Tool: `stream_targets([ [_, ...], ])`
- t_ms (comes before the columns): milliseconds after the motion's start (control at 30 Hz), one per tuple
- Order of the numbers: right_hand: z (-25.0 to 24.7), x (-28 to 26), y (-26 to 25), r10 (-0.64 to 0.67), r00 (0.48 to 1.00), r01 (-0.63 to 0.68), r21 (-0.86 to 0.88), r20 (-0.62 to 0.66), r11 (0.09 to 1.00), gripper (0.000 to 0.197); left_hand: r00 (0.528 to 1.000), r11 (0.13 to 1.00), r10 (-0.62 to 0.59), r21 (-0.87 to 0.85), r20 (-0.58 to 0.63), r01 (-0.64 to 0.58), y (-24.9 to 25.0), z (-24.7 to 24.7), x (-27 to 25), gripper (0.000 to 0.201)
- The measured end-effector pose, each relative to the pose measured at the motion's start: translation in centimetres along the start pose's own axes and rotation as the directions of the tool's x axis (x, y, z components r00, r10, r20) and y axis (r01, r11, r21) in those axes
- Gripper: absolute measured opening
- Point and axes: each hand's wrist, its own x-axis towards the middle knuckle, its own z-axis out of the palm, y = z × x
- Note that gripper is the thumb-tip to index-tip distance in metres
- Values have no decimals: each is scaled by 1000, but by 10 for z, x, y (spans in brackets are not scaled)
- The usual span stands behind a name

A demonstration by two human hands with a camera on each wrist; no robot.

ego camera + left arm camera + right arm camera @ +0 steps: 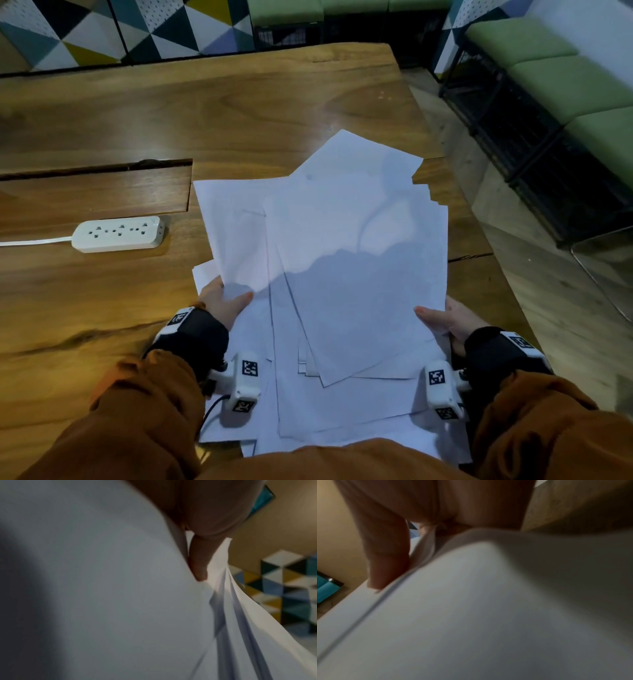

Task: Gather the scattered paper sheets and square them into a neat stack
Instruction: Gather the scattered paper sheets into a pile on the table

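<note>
Both hands hold one loose bundle of white paper sheets (342,274) over the near edge of the wooden table (239,109). Left hand (222,305) grips the bundle's left edge, thumb on top, fingers curled beneath; the left wrist view shows a finger (199,561) pressed against the fanned sheet edges. Right hand (452,320) grips the right edge the same way, thumb on top. Sheets are not squared: corners jut out at several angles at the far end and the near end. Bundle tilts up away from the person, near end at the orange sleeves (144,411). White power strip (118,234) lies on the table left of the sheets, apart from them.
</note>
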Motion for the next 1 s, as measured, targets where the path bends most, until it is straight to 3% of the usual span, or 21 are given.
stream_targets([
  [67,2,0,-4,20,1000,-20,-57,-3,998,97,994,1000,-7,1,107,7,-6,9,0,61],
  [200,4,1,-9,96,995,-95,-134,-1,986,92,938,996,-8,-77,346,37,-3,45,-11,50],
  [267,5,0,-10,104,995,-103,-138,1,985,95,925,990,-22,-118,379,72,4,56,-15,59],
  [333,5,2,-8,96,995,-97,-120,-12,988,98,953,999,-19,-21,301,27,15,47,-13,53],
  [400,3,4,-6,88,996,-90,-113,-18,989,99,998,975,-41,219,41,31,18,24,-5,41],
  [467,1,5,-5,100,995,-102,-127,-20,987,98,965,922,-120,335,-233,195,18,0,-1,52],
  [500,1,6,-5,103,995,-104,-132,-18,986,95,942,899,-179,342,-284,274,15,-8,-2,57],
  [567,2,6,-6,96,995,-98,-142,-18,985,93,935,892,-248,316,-255,323,7,-13,1,60],
  [633,4,6,-6,93,995,-95,-160,-20,983,98,954,928,-266,229,-141,293,3,-11,6,53],
  [733,8,6,-6,85,996,-85,-190,-10,978,101,984,944,-172,275,-52,180,8,-3,17,40],
  [833,11,6,-7,85,996,-83,-203,3,976,103,996,950,-78,307,48,60,13,9,22,46],
  [1000,11,7,-4,51,999,-49,-149,8,988,103,994,999,34,-12,100,-33,40,10,5,65],
])
